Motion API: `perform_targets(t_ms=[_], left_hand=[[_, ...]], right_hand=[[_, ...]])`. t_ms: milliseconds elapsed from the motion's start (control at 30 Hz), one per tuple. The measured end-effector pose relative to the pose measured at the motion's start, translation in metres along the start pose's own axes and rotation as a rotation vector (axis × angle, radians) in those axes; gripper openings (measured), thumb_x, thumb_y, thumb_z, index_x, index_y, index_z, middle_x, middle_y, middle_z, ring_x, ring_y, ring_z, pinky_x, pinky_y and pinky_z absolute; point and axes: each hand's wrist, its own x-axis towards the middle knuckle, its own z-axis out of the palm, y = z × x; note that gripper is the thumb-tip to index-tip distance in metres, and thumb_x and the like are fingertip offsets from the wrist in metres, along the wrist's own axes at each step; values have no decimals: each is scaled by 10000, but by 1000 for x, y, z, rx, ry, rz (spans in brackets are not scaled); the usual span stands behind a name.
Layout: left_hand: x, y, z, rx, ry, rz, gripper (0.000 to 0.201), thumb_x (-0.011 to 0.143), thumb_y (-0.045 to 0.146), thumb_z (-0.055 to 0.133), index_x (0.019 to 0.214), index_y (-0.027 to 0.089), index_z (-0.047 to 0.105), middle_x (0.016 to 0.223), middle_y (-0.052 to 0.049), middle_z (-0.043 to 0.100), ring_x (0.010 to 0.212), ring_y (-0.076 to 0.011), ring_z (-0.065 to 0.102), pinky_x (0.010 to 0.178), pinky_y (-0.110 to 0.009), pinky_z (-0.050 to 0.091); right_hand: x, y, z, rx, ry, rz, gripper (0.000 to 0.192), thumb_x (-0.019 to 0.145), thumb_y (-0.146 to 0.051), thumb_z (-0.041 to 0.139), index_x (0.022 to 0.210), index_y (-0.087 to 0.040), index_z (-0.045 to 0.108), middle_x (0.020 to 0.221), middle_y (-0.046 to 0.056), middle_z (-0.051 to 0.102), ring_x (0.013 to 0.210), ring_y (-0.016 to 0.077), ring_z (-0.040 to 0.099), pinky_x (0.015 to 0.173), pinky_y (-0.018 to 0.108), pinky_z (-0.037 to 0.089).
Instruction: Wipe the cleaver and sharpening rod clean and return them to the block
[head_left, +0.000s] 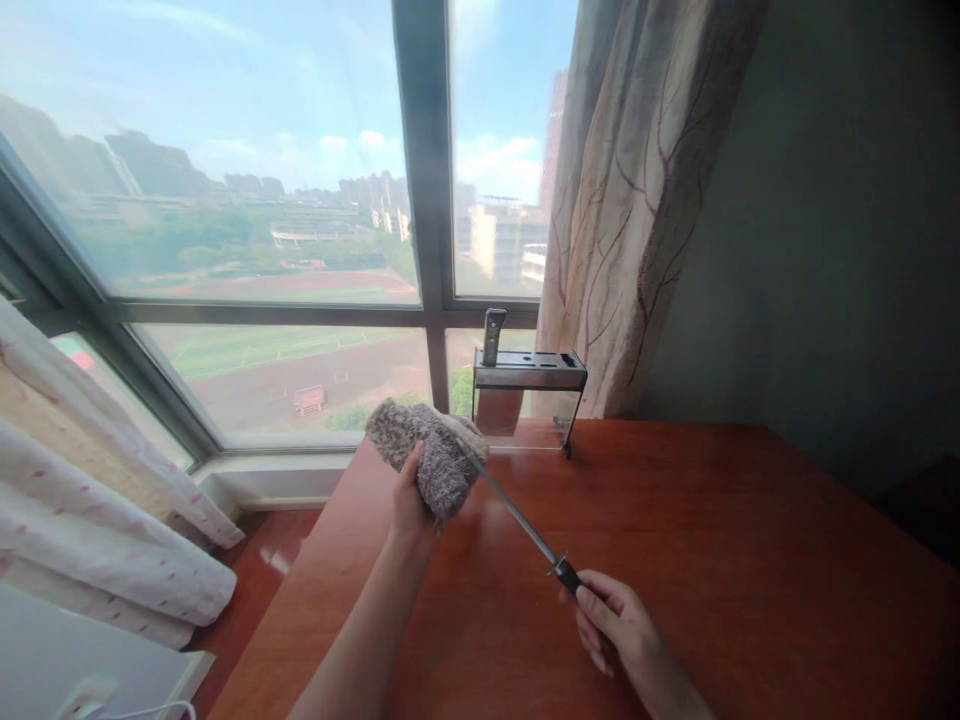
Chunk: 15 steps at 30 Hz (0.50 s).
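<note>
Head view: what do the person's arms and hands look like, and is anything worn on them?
Both forearms are bare, with no sleeves in view. The left hand and right hand show no gloves, watch or bracelets. No rings can be made out. Nails look short and unpainted.

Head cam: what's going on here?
A person holds a sharpening steel by its handle in the right hand, above a reddish wooden table. The left hand grips a grey fuzzy cloth wrapped around the rod's far end. Behind, by the window, a knife rack stands on the table with one handle sticking up.
</note>
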Motion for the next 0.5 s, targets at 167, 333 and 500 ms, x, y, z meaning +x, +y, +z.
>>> perform_targets(t_ms=[167,333,500], left_hand=[[7,17,-4,-1,-49,147,371,871,244,517,1216,124,578,973,-100,725,813,-237,700,750,-364,584],[9,20,-6,-16,-10,188,341,871,266,529,1178,133,596,911,-76,723,747,-202,695,723,-321,585],[0,0,-1,79,9,30,332,835,247,588,1146,129,599,860,-73,730,767,-231,707,727,-335,594]], right_hand=[[-18,1,-23,-72,6,48,466,788,-624,578,853,-162,562,486,-74,404,370,61,326,372,208,229],[-24,-1,-30,-4,49,16,447,793,-614,579,813,-168,565,469,-71,390,365,66,318,366,213,209],[-12,-14,-4,43,32,-61,402,820,-563,581,843,-162,580,481,-67,405,373,66,334,362,206,231]])
